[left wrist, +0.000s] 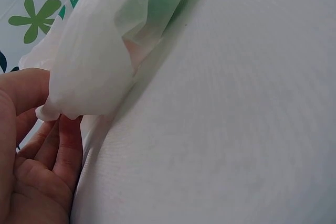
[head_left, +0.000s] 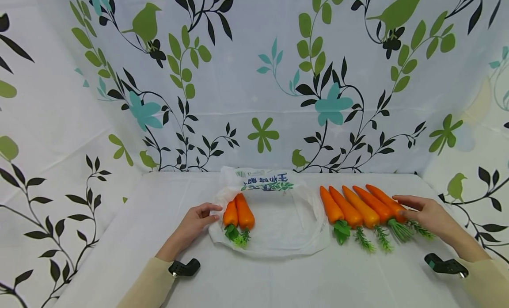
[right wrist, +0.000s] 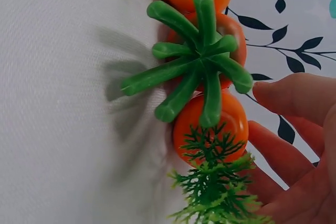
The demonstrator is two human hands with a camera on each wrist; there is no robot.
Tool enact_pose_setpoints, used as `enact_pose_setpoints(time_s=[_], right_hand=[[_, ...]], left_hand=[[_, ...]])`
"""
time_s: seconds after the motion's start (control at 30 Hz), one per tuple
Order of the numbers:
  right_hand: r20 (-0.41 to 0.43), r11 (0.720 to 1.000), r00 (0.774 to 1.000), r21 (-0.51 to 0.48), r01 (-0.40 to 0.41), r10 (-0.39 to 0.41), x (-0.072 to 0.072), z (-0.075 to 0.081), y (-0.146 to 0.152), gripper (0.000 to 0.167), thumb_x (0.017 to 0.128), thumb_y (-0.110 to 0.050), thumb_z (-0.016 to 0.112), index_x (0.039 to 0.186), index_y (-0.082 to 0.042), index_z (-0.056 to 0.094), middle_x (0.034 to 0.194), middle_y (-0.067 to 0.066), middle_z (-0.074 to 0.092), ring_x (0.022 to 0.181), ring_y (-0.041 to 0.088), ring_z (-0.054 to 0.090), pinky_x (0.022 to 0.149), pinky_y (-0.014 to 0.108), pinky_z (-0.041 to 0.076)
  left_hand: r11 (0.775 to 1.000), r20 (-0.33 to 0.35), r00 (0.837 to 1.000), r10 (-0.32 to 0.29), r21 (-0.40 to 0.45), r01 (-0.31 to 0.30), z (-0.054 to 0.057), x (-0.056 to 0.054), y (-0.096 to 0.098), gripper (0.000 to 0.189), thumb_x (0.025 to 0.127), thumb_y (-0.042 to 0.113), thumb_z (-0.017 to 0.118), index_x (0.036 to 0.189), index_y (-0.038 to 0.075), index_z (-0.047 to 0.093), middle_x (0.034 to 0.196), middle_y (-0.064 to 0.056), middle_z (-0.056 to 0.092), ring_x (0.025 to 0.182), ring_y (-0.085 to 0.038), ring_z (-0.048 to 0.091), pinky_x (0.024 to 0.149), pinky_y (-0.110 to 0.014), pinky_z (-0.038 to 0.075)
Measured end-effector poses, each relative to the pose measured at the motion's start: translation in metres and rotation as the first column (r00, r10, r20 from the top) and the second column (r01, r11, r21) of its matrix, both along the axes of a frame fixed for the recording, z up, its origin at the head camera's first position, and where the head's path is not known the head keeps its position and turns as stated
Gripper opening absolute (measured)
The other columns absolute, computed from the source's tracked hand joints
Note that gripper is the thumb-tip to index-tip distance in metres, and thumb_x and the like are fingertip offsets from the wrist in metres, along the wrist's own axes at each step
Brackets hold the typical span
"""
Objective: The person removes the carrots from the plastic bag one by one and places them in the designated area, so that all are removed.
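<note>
My left hand [head_left: 195, 222] pinches the left edge of a thin white plastic bag [head_left: 274, 246]. Close up in the left wrist view, thumb and fingers hold the bag's gathered rim [left wrist: 89, 93]. Two orange toy carrots [head_left: 244, 213] with green tops lie side by side at the bag's left part. Over on the right, several more carrots lie in a slanted row. My right hand [head_left: 427, 215] is at the rightmost carrot [head_left: 383, 197], its fingers spread along the outer side. The right wrist view shows the thumb [right wrist: 283, 93] above that carrot's end [right wrist: 210, 124], fingers beside it.
A white cloth covers the table [head_left: 270, 281]. Behind stands a curtain [head_left: 246, 78] printed with leaves and birds, and similar cloth hangs at both sides. Feathery green carrot tops [head_left: 381, 239] point toward the table's front. Blue and green print marks the bag's far side.
</note>
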State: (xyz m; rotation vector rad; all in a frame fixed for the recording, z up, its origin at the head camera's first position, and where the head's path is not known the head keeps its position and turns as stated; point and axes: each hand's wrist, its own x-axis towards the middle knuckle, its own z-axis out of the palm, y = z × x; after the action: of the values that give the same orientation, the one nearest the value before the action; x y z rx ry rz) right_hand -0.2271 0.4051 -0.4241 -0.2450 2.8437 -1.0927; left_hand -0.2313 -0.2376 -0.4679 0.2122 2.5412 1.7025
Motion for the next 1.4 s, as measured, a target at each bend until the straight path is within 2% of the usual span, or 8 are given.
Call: enact_pose_setpoints(time_s=[0.23, 0.37, 0.5, 0.67, 0.87, 1.03, 1.27, 1.4], right_hand=[[-0.030, 1.000, 0.999, 0.015, -0.010, 0.011, 0.002, 0.005, -0.001, 0.057, 0.100, -0.028, 0.062, 0.142, 0.007, 0.048, 0.139, 0.035, 0.047, 0.125, 0.053, 0.045, 0.086, 0.037, 0.054], [-0.044, 1.000, 0.999, 0.010, -0.015, 0.015, 0.003, 0.008, -0.003, 0.056, 0.099, -0.027, 0.063, 0.142, 0.006, 0.048, 0.139, 0.034, 0.048, 0.125, 0.053, 0.045, 0.080, 0.018, 0.049], [-0.063, 1.000, 0.998, 0.007, -0.021, 0.021, 0.005, 0.011, -0.005, 0.055, 0.100, -0.026, 0.063, 0.142, 0.005, 0.049, 0.139, 0.033, 0.049, 0.125, 0.051, 0.046, 0.078, 0.012, 0.045], [-0.084, 0.999, 0.996, 0.032, -0.023, 0.026, 0.006, 0.012, -0.011, 0.052, 0.100, -0.025, 0.062, 0.142, 0.003, 0.050, 0.138, 0.031, 0.051, 0.123, 0.050, 0.049, 0.079, 0.019, 0.049], [-0.093, 0.999, 0.995, 0.029, -0.033, 0.036, 0.009, 0.015, -0.022, 0.048, 0.100, -0.020, 0.062, 0.140, 0.004, 0.052, 0.138, 0.031, 0.050, 0.122, 0.051, 0.050, 0.078, 0.016, 0.048], [-0.088, 0.998, 0.994, 0.007, -0.061, 0.061, 0.012, 0.020, -0.034, 0.045, 0.099, -0.019, 0.062, 0.138, 0.003, 0.055, 0.138, 0.032, 0.050, 0.119, 0.049, 0.052, 0.078, 0.020, 0.051], [-0.147, 0.992, 0.983, 0.072, -0.101, 0.111, 0.016, 0.020, -0.058, 0.041, 0.095, -0.018, 0.069, 0.132, -0.003, 0.063, 0.133, 0.028, 0.057, 0.117, 0.046, 0.053, 0.093, 0.060, 0.046], [-0.173, 0.988, 0.973, 0.055, -0.144, 0.151, 0.018, 0.019, -0.072, 0.038, 0.092, -0.015, 0.071, 0.129, -0.004, 0.066, 0.128, 0.027, 0.060, 0.110, 0.043, 0.059, 0.088, 0.056, 0.050]], left_hand=[[1.000, 0.004, 1.000, -0.004, 0.001, 0.004, 0.000, 0.001, 0.001, 0.027, 0.095, 0.013, 0.068, 0.121, 0.006, 0.069, 0.121, -0.011, 0.055, 0.113, -0.026, 0.040, 0.095, -0.035, 0.034], [1.000, 0.001, 1.000, -0.004, -0.008, 0.004, 0.001, 0.002, 0.001, 0.027, 0.096, 0.010, 0.066, 0.122, 0.005, 0.068, 0.110, -0.010, 0.054, 0.107, -0.025, 0.041, 0.086, -0.031, 0.036], [1.000, -0.004, 1.000, -0.010, -0.006, 0.010, 0.012, 0.008, 0.006, 0.026, 0.095, 0.006, 0.065, 0.121, 0.001, 0.067, 0.100, -0.010, 0.051, 0.101, -0.027, 0.039, 0.076, -0.029, 0.035], [1.000, -0.019, 0.999, -0.026, -0.007, 0.026, 0.031, 0.020, 0.013, 0.026, 0.095, 0.006, 0.065, 0.120, -0.002, 0.067, 0.106, -0.013, 0.054, 0.104, -0.029, 0.041, 0.082, -0.029, 0.037], [1.000, -0.018, 0.999, -0.027, -0.017, 0.026, 0.034, 0.021, 0.013, 0.025, 0.095, 0.006, 0.065, 0.120, -0.001, 0.067, 0.123, -0.017, 0.057, 0.112, -0.032, 0.042, 0.099, -0.037, 0.037], [1.000, -0.004, 1.000, -0.013, -0.024, 0.013, 0.017, 0.008, 0.006, 0.026, 0.095, 0.007, 0.066, 0.121, 0.001, 0.068, 0.121, -0.014, 0.057, 0.109, -0.028, 0.041, 0.091, -0.030, 0.037], [1.000, -0.009, 1.000, -0.002, -0.029, 0.001, 0.001, -0.001, 0.001, 0.026, 0.094, 0.014, 0.069, 0.120, 0.007, 0.070, 0.121, -0.011, 0.057, 0.108, -0.025, 0.042, 0.091, -0.029, 0.038], [1.000, -0.005, 1.000, 0.011, -0.029, -0.011, -0.001, -0.001, 0.001, 0.025, 0.093, 0.015, 0.070, 0.118, 0.010, 0.071, 0.118, -0.009, 0.058, 0.109, -0.026, 0.043, 0.093, -0.031, 0.038]])
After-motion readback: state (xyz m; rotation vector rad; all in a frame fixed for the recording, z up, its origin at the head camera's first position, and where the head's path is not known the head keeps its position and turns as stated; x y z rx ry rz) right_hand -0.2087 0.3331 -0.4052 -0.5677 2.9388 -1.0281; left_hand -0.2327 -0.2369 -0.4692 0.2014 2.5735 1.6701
